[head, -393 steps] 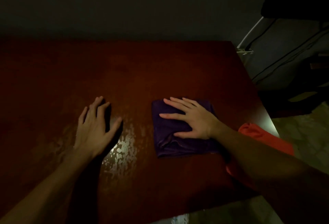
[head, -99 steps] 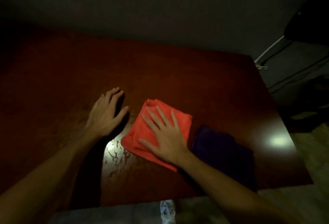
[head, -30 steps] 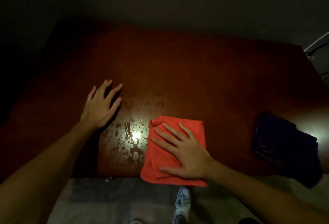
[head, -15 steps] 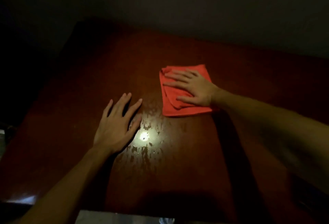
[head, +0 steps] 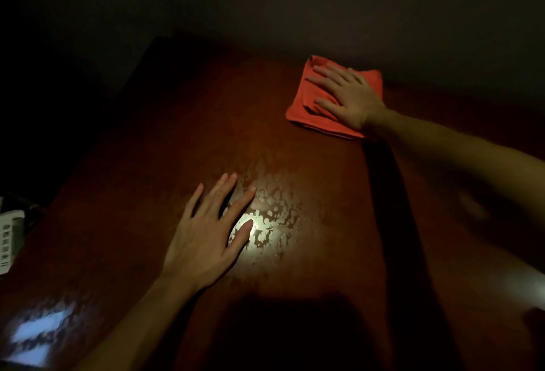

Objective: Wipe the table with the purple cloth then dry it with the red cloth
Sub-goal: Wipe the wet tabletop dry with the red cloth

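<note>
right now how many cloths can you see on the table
1: the red cloth lies near the table's far edge under the flat right hand. The purple cloth isn't in view; it may be outside the frame.

Two bare arms show in the dim head view, both uncovered from forearm to fingertips. The left hand enters from about 7 o'clock and the right hand from about 3 o'clock. No sleeve edge comes into view on either forearm as far as the frame's border. Neither wrist carries a watch, band or bracelet, and no ring shows on any finger that can be seen. The fingernails look short and plain, though the low light leaves fine detail hard to tell. The forearms are slim and smooth, with no marks visible.
</note>
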